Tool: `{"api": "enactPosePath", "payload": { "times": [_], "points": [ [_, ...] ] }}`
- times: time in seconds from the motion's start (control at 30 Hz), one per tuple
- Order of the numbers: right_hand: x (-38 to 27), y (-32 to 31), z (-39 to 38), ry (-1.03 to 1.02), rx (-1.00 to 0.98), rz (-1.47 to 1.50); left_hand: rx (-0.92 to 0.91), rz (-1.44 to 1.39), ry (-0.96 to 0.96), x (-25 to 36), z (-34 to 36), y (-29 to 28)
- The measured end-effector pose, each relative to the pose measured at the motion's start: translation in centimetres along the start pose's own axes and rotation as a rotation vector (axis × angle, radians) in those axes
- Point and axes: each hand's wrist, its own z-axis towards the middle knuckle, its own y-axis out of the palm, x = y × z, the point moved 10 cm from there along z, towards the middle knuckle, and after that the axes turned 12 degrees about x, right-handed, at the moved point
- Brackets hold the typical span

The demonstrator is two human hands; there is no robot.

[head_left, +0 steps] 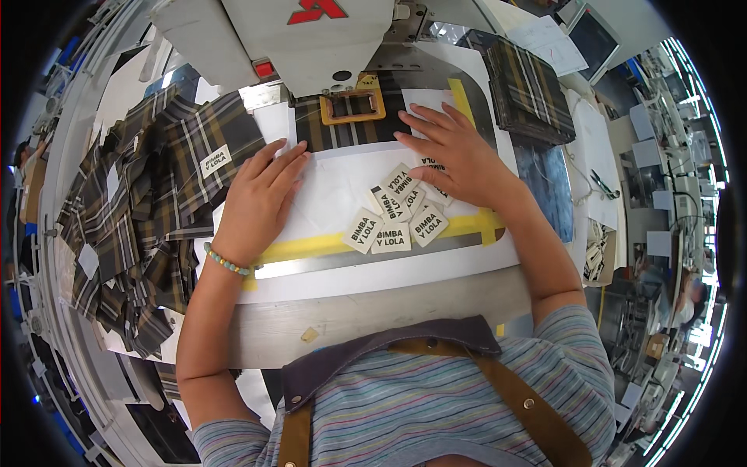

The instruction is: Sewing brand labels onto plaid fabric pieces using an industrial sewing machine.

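Fingers stretched out, my left hand (264,194) lies on the white work sheet (319,202), its fingertips by the left edge of a plaid fabric piece (311,128). My right hand (455,156) is spread on the other side, fingertips near that fabric's right edge and palm over part of a pile of labels (391,237). The labels are small, off-white squares with dark print, several overlapping. An orange-yellow clamp frame (331,114) of the sewing machine (334,47) rests over the fabric. The fabric's far part is hidden beneath the machine head.
At left lies a loose heap of plaid pieces (156,194), one bearing a label (216,161). A neat plaid stack (529,89) stands at back right. Yellow tape (303,247) borders the sheet. Thread snips (603,185) and a box of labels (597,253) are far right.
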Motion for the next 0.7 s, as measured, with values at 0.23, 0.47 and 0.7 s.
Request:
{"api": "enactPosePath", "payload": {
  "times": [0.23,0.47,0.7],
  "points": [
    [0.1,-0.2,0.3,0.031,0.002,0.027,0.062,-0.021,0.011,0.1,0.0,-0.9],
    [0.6,-0.7,0.5,0.092,0.068,0.071,-0.011,-0.010,0.012,0.2,-0.1,0.0],
    [0.3,-0.8,0.2,0.014,0.099,0.055,0.004,-0.039,-0.020,0.0,0.1,-0.1]
  ]
}}
